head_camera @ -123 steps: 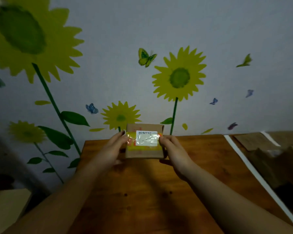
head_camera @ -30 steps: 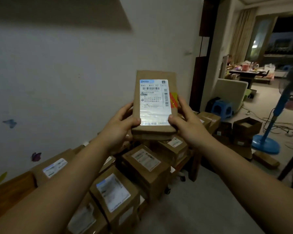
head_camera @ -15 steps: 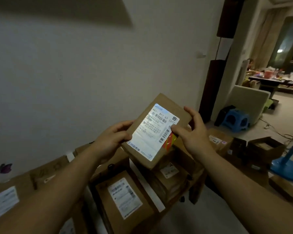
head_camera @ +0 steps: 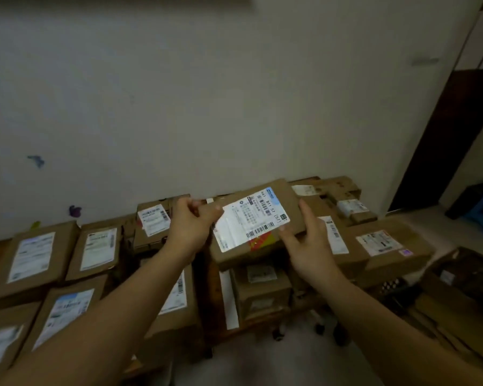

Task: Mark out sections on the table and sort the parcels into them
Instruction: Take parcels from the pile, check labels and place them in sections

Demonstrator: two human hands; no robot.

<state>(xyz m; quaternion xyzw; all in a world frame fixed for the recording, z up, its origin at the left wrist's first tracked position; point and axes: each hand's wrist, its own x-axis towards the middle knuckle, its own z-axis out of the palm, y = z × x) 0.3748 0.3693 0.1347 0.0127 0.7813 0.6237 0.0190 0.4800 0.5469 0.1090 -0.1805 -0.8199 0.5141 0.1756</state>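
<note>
Parcel: I see a flat brown parcel (head_camera: 255, 222) at centre frame, held in both hands and turned slantwise, with its white label (head_camera: 243, 232) facing up and a red-orange sticker (head_camera: 262, 242) at the label's lower edge.
Parcel's place: it sits above the right-hand parcels (head_camera: 382, 246), just right of the tape. I cannot tell whether it touches the boxes under it.
Left hand: my view shows the left hand (head_camera: 191, 227) at the parcel's upper-left end, its fingers (head_camera: 207, 213) curled tight and pinching that edge.
Right hand: the right hand (head_camera: 307, 246) grips the lower-right side, with the thumb on top by the label's corner and the other fingers tucked under and hidden.
Left parcels: the left parcels (head_camera: 31, 257) fill the lower left of the frame, lying side by side with their labels up.
Tape: a white strip (head_camera: 229, 299) runs away from me at lower centre, between the two groups.
Table: dark wood (head_camera: 214, 291) shows beside the strip.
Wall: the pale wall (head_camera: 207, 93) fills the upper frame, and small butterfly stickers (head_camera: 37, 160) sit at far left.
Lower right: an open box (head_camera: 463, 274) is blurred, so I cannot make out its contents.
</note>
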